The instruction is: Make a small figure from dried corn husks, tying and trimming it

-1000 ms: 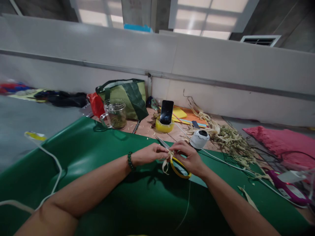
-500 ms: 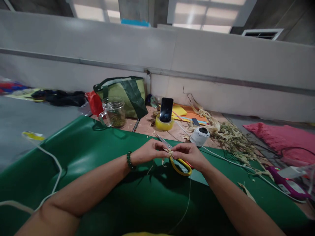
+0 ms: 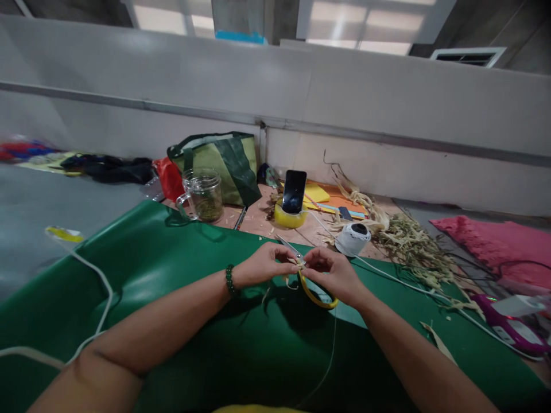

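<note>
My left hand [image 3: 266,266], with a green bead bracelet at the wrist, pinches a small pale piece of dried husk [image 3: 299,265] between thumb and fingers. My right hand [image 3: 338,276] pinches the same piece from the other side, so the fingertips nearly meet. Loose pale ends dangle below the left fingers. Beneath both hands, yellow-handled scissors [image 3: 327,305] lie on the green mat [image 3: 185,252], blades pointing away and partly covered. A thin pale thread [image 3: 332,355] runs down from near the scissors toward me.
Behind the mat stand a glass mug [image 3: 207,198], a green bag [image 3: 224,166] and a phone [image 3: 295,192] propped in a yellow tape roll [image 3: 289,218]. To the right are a white roll [image 3: 353,240], a dried husk heap [image 3: 411,244] and a pink cloth [image 3: 495,244]. A white cable [image 3: 400,281] crosses the mat.
My right fingers have shifted and curled slightly around the husk piece, covering more of it. My left hand keeps its pinch. The whole view has moved a little.
</note>
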A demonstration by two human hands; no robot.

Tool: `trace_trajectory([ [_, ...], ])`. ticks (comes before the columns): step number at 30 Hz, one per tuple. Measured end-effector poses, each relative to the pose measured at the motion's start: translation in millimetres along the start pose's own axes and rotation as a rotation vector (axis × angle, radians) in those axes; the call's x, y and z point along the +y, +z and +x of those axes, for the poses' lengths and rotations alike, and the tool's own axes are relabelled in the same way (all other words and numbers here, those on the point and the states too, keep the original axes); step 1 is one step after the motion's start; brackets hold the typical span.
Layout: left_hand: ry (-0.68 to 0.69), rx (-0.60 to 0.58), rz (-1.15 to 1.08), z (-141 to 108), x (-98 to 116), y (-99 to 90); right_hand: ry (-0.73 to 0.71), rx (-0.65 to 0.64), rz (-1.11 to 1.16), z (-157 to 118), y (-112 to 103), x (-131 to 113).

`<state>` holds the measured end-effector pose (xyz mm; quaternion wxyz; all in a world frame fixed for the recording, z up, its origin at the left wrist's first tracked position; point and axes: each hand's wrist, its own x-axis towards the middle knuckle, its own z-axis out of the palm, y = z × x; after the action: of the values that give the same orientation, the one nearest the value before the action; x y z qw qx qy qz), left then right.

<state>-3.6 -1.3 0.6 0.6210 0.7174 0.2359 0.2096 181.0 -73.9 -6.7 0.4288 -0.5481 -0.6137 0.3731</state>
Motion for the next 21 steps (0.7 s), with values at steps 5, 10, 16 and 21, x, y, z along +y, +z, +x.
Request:
trace_trajectory([
  [5,0.028,0.049,0.059,0.2,0.6,0.7,-0.023,0.019,-0.050,-0.7,1.8,2.4],
  [10,0.073,0.060,0.111,0.6,-1.7,2.1,-0.121,0.033,-0.127,-4.7,3.9,-4.0],
  [16,0.090,0.089,0.151,0.1,-4.2,1.8,-0.287,0.072,-0.279,-5.9,5.3,-1.3],
  [21,0.112,0.072,0.062,0.3,-8.2,2.4,-0.350,0.147,-0.326,-5.9,7.5,-1.7],
])
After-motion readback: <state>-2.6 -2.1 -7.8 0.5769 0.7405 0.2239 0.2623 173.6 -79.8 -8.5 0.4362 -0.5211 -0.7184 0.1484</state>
